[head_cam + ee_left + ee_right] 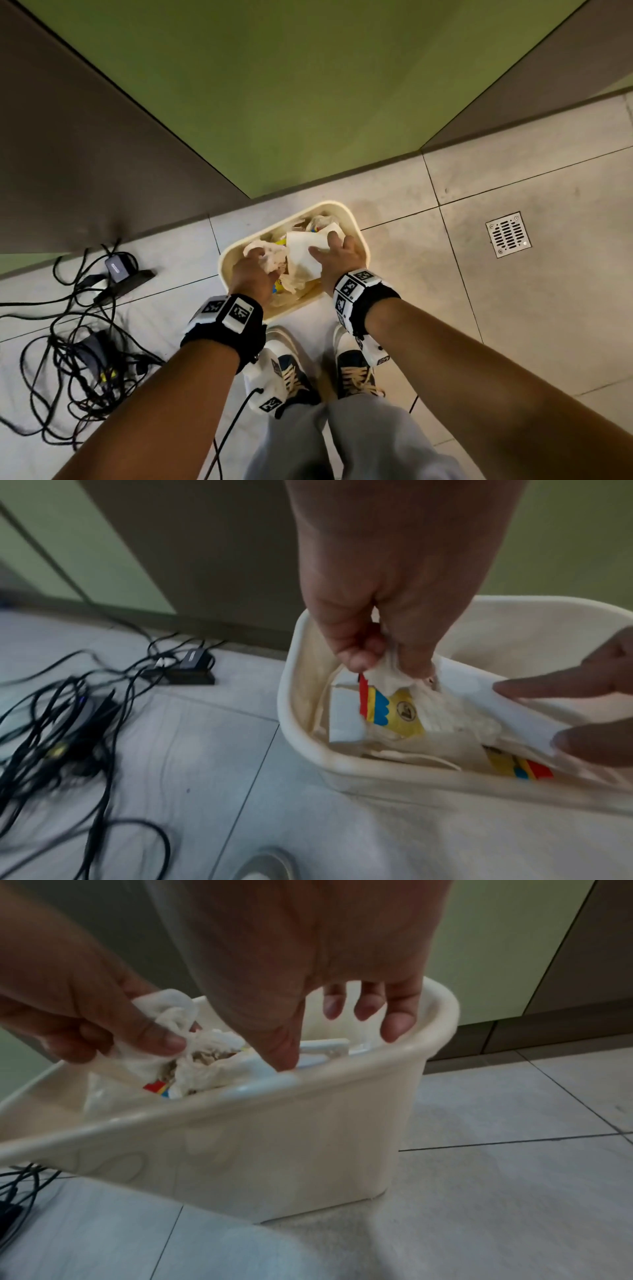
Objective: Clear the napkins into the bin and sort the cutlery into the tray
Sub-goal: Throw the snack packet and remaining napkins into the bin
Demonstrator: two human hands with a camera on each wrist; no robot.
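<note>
A cream bin (337, 206) stands on the tiled floor in front of my feet, holding crumpled paper and a yellow, blue and red wrapper (394, 712). My left hand (255, 265) is over the bin's left side and pinches a crumpled napkin (275, 258) between thumb and fingers (356, 656). My right hand (337, 251) hovers over the right side with its fingers straight and spread. Its thumb and forefinger touch a flat folded white napkin (303, 251) that lies across the bin's opening. No cutlery or tray is in view.
A tangle of black cables (68, 342) and a power adapter (118, 265) lie on the floor to the left. A green cabinet front (274, 85) rises behind the bin. A metal floor drain (508, 234) sits to the right. My shoes (291, 370) stand just below the bin.
</note>
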